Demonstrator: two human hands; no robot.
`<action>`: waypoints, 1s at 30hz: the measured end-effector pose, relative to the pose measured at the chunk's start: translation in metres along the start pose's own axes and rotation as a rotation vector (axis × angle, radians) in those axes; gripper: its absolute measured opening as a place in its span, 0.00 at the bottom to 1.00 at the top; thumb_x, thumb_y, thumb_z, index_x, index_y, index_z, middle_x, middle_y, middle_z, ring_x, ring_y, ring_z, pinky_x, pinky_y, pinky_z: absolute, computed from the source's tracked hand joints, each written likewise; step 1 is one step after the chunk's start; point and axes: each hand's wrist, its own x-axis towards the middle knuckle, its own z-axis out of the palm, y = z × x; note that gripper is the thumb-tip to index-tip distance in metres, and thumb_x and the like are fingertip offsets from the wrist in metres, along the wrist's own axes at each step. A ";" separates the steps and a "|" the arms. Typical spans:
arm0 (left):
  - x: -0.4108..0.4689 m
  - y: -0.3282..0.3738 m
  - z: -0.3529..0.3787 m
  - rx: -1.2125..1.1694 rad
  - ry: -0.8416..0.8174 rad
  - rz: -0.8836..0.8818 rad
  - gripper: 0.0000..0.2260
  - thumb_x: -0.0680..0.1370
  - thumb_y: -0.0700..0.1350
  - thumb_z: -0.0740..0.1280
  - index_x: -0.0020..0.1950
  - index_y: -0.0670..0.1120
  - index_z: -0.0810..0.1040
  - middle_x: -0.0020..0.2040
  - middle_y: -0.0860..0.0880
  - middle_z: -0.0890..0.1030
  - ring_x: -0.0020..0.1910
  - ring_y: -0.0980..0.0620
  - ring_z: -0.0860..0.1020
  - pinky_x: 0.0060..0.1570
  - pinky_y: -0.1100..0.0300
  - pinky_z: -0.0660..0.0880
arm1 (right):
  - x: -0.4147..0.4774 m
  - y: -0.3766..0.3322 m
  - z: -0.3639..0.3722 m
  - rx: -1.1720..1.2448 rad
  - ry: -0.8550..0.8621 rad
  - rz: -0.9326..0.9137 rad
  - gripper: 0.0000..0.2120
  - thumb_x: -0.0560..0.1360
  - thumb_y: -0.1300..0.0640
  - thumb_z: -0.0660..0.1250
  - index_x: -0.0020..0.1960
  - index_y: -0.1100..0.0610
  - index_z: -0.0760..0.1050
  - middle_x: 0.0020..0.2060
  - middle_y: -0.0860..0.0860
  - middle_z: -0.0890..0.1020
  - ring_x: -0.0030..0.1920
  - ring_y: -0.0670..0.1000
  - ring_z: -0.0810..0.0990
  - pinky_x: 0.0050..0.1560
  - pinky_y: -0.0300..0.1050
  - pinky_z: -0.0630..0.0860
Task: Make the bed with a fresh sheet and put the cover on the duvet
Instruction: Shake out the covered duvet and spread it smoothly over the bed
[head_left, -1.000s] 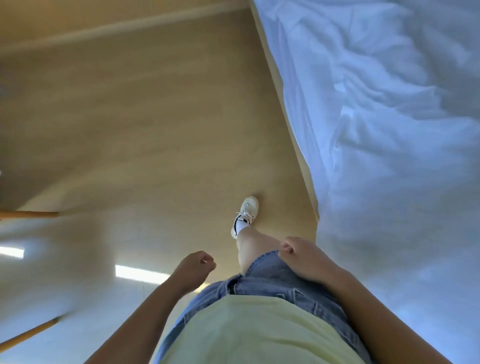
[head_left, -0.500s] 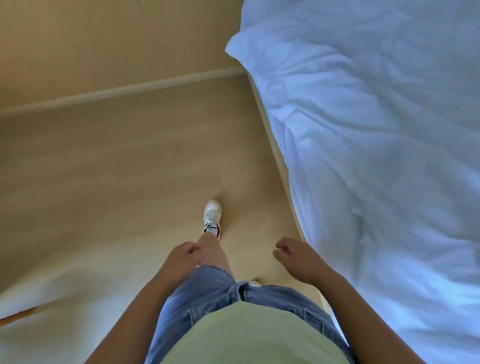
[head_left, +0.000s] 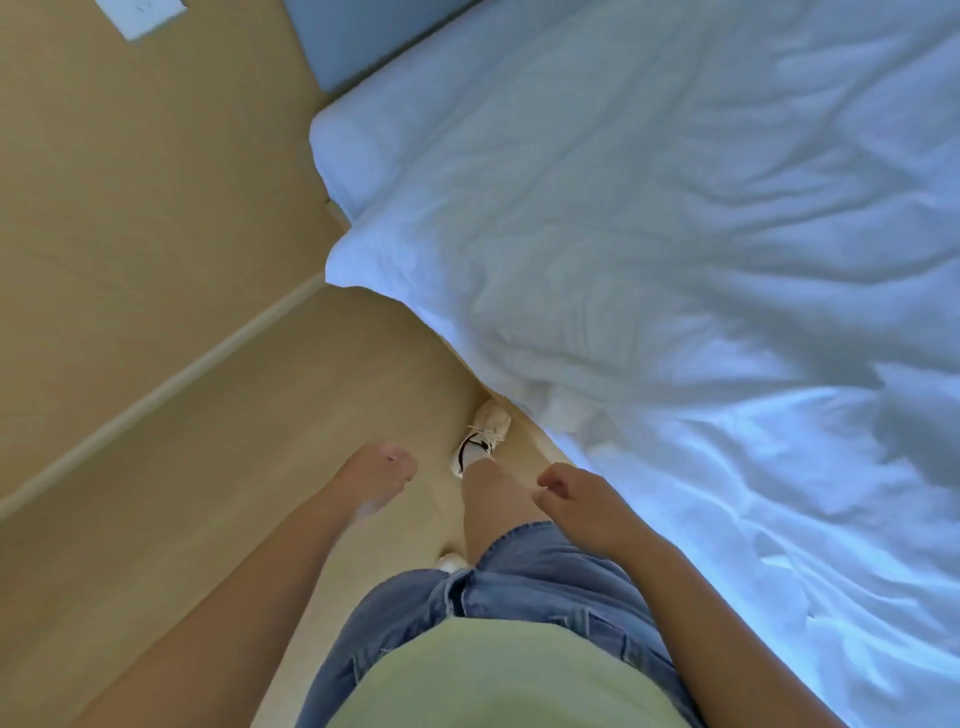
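Observation:
A rumpled white duvet (head_left: 649, 260) covers the bed on the right, and one corner of it hangs over the bed's left edge. Beneath it, at the head end, the white-sheeted mattress corner (head_left: 345, 156) shows. My left hand (head_left: 382, 478) hangs over the floor with loosely curled fingers and holds nothing. My right hand (head_left: 576, 499) swings beside my thigh, close to the bed's edge, fingers loosely curled and empty. Neither hand touches the bedding.
I stand in a narrow strip of wooden floor (head_left: 234, 467) between the bed and a beige wall (head_left: 130, 208) with a skirting board (head_left: 156, 395). My white shoe (head_left: 480, 436) is near the bed's side. A pale headboard (head_left: 363, 36) stands at the top.
I have walked along the bed toward its head end; the duvet corner and the mattress corner have come into view. Both hands swing at my sides, still empty.

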 end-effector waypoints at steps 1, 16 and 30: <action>0.016 0.017 -0.010 -0.004 0.006 -0.002 0.06 0.77 0.43 0.63 0.41 0.44 0.75 0.44 0.43 0.78 0.41 0.48 0.75 0.36 0.60 0.67 | 0.019 -0.010 -0.012 0.002 0.011 0.005 0.15 0.79 0.51 0.60 0.63 0.54 0.71 0.55 0.49 0.76 0.52 0.48 0.74 0.49 0.38 0.68; 0.252 0.255 -0.141 0.328 -0.027 0.048 0.17 0.76 0.47 0.64 0.64 0.46 0.71 0.57 0.46 0.75 0.56 0.46 0.75 0.52 0.55 0.71 | 0.260 -0.180 -0.145 0.125 0.097 0.115 0.15 0.80 0.51 0.57 0.62 0.58 0.72 0.57 0.54 0.77 0.56 0.52 0.74 0.53 0.43 0.68; 0.380 0.273 -0.168 0.667 -0.351 0.296 0.17 0.78 0.54 0.62 0.57 0.42 0.75 0.48 0.47 0.81 0.49 0.48 0.79 0.40 0.63 0.70 | 0.422 -0.280 -0.129 0.522 0.387 0.575 0.44 0.70 0.32 0.63 0.72 0.62 0.57 0.67 0.57 0.62 0.69 0.59 0.59 0.64 0.52 0.64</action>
